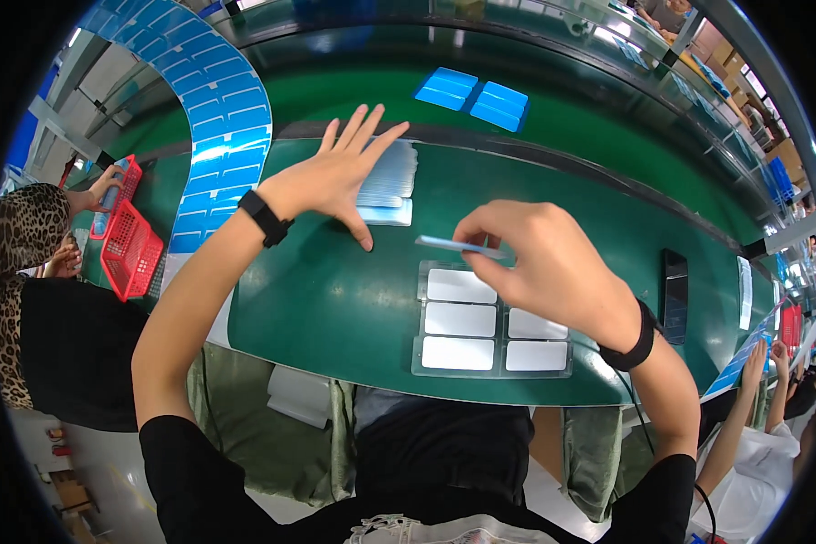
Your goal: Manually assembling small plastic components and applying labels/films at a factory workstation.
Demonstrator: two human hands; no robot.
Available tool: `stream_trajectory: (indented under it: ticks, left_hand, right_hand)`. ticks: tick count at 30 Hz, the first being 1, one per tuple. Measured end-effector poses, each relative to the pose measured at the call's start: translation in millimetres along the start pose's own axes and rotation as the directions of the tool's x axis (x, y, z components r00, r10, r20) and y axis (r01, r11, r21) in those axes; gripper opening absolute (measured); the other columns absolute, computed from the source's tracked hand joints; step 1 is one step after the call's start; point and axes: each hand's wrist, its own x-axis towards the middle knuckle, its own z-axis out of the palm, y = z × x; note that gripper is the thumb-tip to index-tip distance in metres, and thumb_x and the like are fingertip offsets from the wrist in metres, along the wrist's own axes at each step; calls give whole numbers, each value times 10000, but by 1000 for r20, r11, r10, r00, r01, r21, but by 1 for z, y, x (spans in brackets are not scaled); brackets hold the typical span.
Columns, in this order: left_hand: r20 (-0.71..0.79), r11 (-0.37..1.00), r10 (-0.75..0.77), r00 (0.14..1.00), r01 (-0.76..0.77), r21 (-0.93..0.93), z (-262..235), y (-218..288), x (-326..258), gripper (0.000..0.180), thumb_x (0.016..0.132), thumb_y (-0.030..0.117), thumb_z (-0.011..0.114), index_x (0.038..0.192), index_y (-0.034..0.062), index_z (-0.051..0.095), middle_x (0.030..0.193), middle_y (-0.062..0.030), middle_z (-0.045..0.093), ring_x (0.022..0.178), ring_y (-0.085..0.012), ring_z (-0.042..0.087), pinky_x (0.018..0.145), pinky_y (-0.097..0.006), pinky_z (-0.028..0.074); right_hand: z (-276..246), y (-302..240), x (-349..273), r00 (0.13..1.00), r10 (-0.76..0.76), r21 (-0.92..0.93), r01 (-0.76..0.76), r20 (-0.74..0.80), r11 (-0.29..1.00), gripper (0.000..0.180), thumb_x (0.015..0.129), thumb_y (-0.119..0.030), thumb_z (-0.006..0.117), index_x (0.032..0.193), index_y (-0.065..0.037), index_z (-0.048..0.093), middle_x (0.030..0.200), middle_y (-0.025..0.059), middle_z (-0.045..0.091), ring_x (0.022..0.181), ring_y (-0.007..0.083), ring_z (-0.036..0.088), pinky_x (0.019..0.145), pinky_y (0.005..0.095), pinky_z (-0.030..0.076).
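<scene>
My left hand [328, 178], with a black band on the wrist, has its fingers spread wide. It is beside a stack of thin pale-blue, glossy flat pieces [392, 181], partly in front of it. My right hand [544, 254] pinches a thin light-blue flat piece [440, 243], seen nearly edge-on, between thumb and fingers. That piece is above the far side of a clear tray [500, 364]. Several white rounded rectangular plates [460, 319] lie in the tray in two columns. My right hand and forearm hide part of the tray's far right.
A long curved strip of blue sheets [231, 100] runs along the left. Blue pieces [474, 98] lie on the green belt [354, 91] beyond the table. A black phone [674, 296] sits at right. Red baskets [131, 245] and a co-worker are at left; another person's hands are at right.
</scene>
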Motion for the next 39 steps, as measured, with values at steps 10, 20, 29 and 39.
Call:
stream_trajectory:
  ticks: [10, 20, 29, 39]
  left_hand:
    - [168, 933, 4, 986, 57, -356, -9, -12, 19, 1267, 598, 399, 988, 1651, 108, 347, 1566, -222, 491, 1449, -420, 461, 1189, -484, 425]
    - [151, 942, -66, 986, 112, -318, -7, -4, 20, 1119, 619, 379, 972, 1555, 82, 436, 1504, -220, 558, 1372, -419, 544, 1146, -478, 461]
    - [165, 985, -44, 985, 70, -156, -18, 7, 31, 1009, 642, 399, 876, 1492, 49, 460, 1308, -236, 647, 1189, -426, 635, 1021, -488, 521]
    - [131, 980, -25, 991, 50, -191, -5, -6, 25, 937, 738, 284, 772, 1577, 54, 423, 1350, -247, 617, 1212, -417, 635, 1033, -463, 533]
  right_hand:
    - [-9, 3, -30, 997, 73, -2, -73, -4, 997, 143, 879, -63, 734, 1018, -30, 733, 944, 124, 758, 870, 313, 748, 747, 416, 590]
    - [-8, 7, -31, 998, 64, 7, -64, 4, 998, 137, 903, -78, 738, 1029, -27, 730, 960, 131, 759, 872, 316, 751, 754, 411, 594]
    - [-11, 9, -37, 998, 65, 20, -65, 5, 998, 151, 895, -67, 740, 1039, -21, 731, 969, 135, 760, 891, 314, 753, 776, 410, 598]
    - [0, 18, -28, 1000, 17, -9, -17, -21, 1000, 156, 876, -47, 734, 1032, -31, 744, 937, 139, 739, 842, 344, 728, 752, 440, 583]
